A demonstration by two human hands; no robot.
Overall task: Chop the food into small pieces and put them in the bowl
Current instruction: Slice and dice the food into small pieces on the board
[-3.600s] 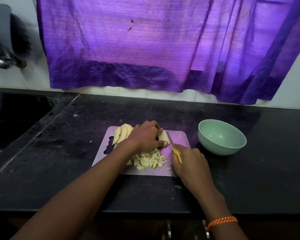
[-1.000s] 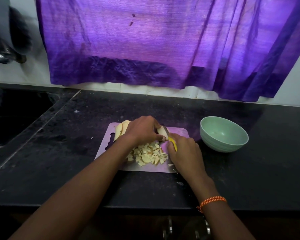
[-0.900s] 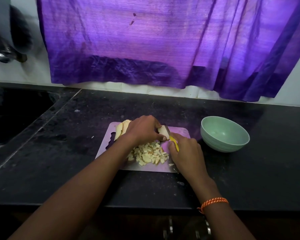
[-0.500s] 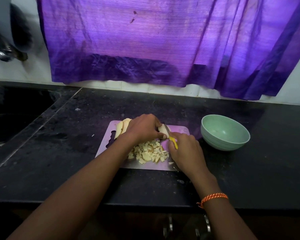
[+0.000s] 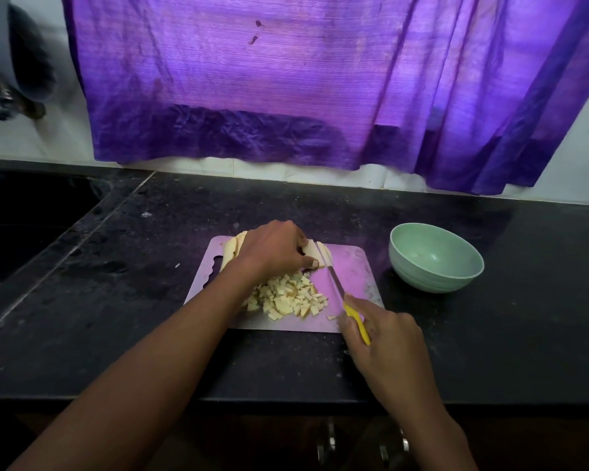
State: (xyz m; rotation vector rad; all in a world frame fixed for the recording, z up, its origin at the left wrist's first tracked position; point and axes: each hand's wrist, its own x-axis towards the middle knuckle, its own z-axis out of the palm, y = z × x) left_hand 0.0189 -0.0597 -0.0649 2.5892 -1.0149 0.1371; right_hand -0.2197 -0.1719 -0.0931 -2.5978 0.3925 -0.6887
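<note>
Left hand (image 5: 276,248) curls over the slices (image 5: 312,253); right hand (image 5: 385,329) grips the knife (image 5: 340,290) (blade angled forward)

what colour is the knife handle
Yellow: the knife handle shows best in the head view, gripped by the right hand.

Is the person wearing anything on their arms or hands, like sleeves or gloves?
No gloves and no sleeves show: both forearms are bare right down to the left hand and the right hand. No ring, watch or band can be seen on either one in this picture.
</note>
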